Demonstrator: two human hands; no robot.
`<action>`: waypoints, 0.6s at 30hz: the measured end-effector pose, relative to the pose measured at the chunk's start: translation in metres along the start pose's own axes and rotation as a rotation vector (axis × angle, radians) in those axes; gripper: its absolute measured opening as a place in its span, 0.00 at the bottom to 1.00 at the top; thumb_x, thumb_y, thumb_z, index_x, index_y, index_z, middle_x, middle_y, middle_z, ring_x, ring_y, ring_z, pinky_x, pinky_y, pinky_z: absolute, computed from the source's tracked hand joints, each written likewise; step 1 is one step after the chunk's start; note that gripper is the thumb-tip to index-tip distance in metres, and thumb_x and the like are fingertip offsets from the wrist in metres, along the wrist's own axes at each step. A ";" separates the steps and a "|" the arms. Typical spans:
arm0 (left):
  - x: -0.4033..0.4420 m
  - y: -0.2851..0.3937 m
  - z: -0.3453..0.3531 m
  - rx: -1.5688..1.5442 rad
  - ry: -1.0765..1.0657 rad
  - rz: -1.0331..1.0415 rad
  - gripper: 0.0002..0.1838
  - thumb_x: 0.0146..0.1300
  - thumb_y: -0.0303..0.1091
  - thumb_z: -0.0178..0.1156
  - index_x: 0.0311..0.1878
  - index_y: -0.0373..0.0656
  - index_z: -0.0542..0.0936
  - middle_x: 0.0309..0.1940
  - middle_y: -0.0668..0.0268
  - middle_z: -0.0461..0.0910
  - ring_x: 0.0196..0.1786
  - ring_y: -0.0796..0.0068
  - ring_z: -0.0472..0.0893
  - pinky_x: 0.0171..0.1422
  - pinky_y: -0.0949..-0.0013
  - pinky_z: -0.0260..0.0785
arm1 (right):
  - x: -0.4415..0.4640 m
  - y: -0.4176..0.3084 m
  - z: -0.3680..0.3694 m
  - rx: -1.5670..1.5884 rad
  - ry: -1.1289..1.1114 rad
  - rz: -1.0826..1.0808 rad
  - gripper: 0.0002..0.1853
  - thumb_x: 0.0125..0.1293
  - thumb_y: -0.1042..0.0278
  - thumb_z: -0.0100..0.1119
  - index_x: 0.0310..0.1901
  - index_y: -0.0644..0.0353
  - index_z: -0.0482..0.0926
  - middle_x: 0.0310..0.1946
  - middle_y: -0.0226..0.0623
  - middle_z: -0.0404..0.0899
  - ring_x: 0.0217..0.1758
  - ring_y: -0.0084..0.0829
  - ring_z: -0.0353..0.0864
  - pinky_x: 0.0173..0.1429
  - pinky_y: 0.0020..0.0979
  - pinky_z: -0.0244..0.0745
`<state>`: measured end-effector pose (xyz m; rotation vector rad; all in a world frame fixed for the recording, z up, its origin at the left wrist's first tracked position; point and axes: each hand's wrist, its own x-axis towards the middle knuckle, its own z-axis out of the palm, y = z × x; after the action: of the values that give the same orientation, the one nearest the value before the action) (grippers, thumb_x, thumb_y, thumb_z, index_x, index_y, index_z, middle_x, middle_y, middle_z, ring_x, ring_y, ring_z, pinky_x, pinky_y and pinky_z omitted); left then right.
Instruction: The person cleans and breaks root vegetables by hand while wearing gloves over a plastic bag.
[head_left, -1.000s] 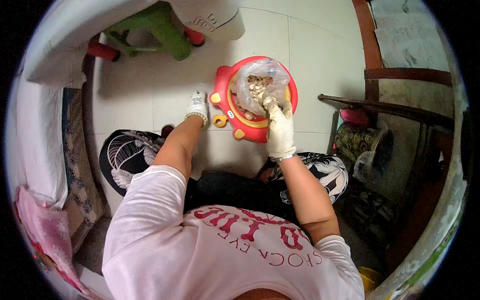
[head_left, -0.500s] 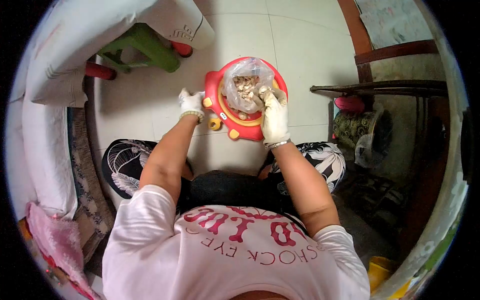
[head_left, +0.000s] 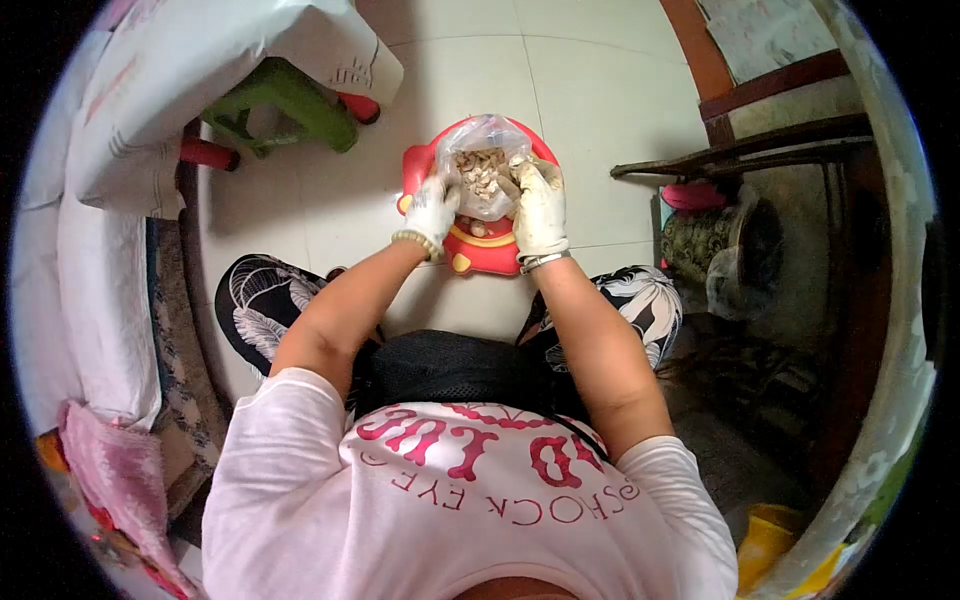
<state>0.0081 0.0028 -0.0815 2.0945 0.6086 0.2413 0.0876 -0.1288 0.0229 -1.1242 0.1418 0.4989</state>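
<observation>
A clear plastic bag [head_left: 497,133] stands with its mouth open, holding many small pale-brown pieces [head_left: 482,172] whose kind I cannot make out. It rests on a low red and yellow plastic stool [head_left: 490,262]. My right hand [head_left: 541,208], in a soiled white glove, is closed on the bag's right side, thumb near the rim. My left hand [head_left: 433,212], also gloved, is at the bag's left edge, its slightly blurred fingers curled against the plastic. A few loose pieces [head_left: 477,228] lie on the stool below the bag.
Pale floor tiles [head_left: 590,110] surround the stool. A green stool [head_left: 290,105] stands under a cloth-covered table [head_left: 230,50] at upper left. At right are a dark rack [head_left: 740,155], a pink item [head_left: 694,196] and a patterned bundle [head_left: 690,240]. My knees flank the work.
My left hand has moved right, from beside the stool to the bag's left edge. My right hand stays on the bag. The whole view has shifted slightly.
</observation>
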 end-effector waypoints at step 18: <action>-0.021 -0.031 -0.034 0.709 -0.537 -0.137 0.19 0.63 0.46 0.46 0.48 0.43 0.77 0.47 0.53 0.78 0.51 0.55 0.77 0.56 0.57 0.68 | -0.007 0.001 0.014 -0.274 -0.095 0.228 0.13 0.60 0.66 0.60 0.43 0.62 0.72 0.31 0.31 0.75 0.27 0.19 0.74 0.31 0.21 0.76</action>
<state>-0.0341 0.0313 -0.0867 2.6144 0.5440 -0.6950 0.0796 -0.1183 0.0308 -1.3566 0.1213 0.7921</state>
